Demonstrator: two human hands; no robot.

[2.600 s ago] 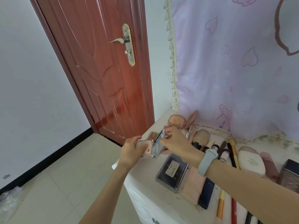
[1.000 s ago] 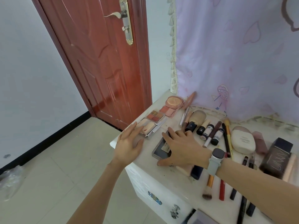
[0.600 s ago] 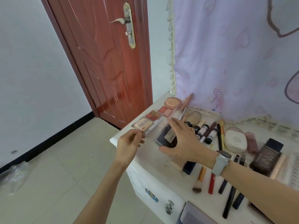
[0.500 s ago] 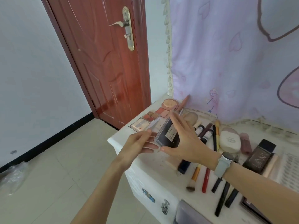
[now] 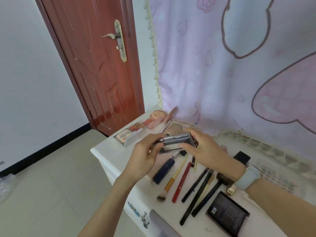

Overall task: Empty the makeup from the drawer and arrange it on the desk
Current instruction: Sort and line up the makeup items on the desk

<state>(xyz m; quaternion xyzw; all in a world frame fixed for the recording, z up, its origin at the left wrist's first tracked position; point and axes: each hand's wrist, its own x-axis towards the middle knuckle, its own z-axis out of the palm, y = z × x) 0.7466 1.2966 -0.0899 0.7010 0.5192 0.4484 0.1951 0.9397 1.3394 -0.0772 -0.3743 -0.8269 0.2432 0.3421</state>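
Both hands hold a flat dark grey palette point(image 5: 176, 141) up above the white desk point(image 5: 106, 151). My left hand point(image 5: 147, 154) pinches its left end, and my right hand point(image 5: 203, 147) grips its right end with the thumb under the front edge. Below the palette lie a navy tube point(image 5: 163, 171), a brush with an orange ferrule point(image 5: 172, 181), a red pencil point(image 5: 182, 183) and several black pencils point(image 5: 198, 190). Open blush and eyeshadow palettes point(image 5: 131, 134) lie at the desk's far left corner, with a round peach compact point(image 5: 158, 115) behind them.
A dark square compact point(image 5: 227, 212) lies near the desk's front right. A black bottle point(image 5: 242, 157) stands behind my right wrist. A drawer's grey edge point(image 5: 162, 223) juts out below the desk front. A red-brown door point(image 5: 102, 65) is at left, a pink curtain point(image 5: 222, 65) behind.
The open blush palette was set down at the desk's left corner. My right hand then lifted the dark grey palette off the desk, and my left hand took hold of its other end.
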